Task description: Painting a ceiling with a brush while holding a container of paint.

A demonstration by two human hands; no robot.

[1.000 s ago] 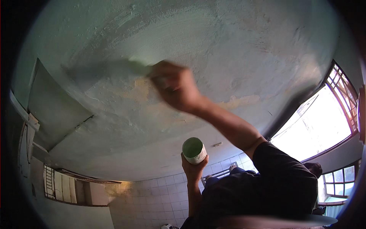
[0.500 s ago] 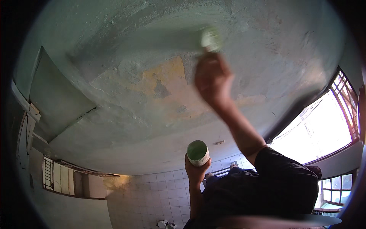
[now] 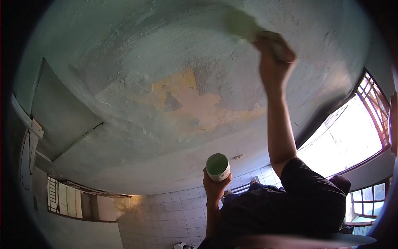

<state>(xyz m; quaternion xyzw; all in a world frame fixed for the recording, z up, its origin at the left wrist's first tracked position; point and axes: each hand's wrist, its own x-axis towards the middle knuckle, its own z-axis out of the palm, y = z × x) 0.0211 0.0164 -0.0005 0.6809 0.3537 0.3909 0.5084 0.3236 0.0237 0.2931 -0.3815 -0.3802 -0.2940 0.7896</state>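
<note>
Gripping one blurred green brush (image 3: 241,24) in a clenched right hand (image 3: 275,49), high before one patchy wall (image 3: 137,137). Holding one round cup (image 3: 218,168) in a curled left hand (image 3: 214,187), lower down, well apart from the brush.

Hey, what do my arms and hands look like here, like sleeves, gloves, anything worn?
Your left hand and right hand are ungloved, and no watch or band shows at the wrists. Your right arm has a short, near-black fabric sleeve ending around the elbow. Your left forearm is bare; its sleeve edge is hard to make out.
</note>
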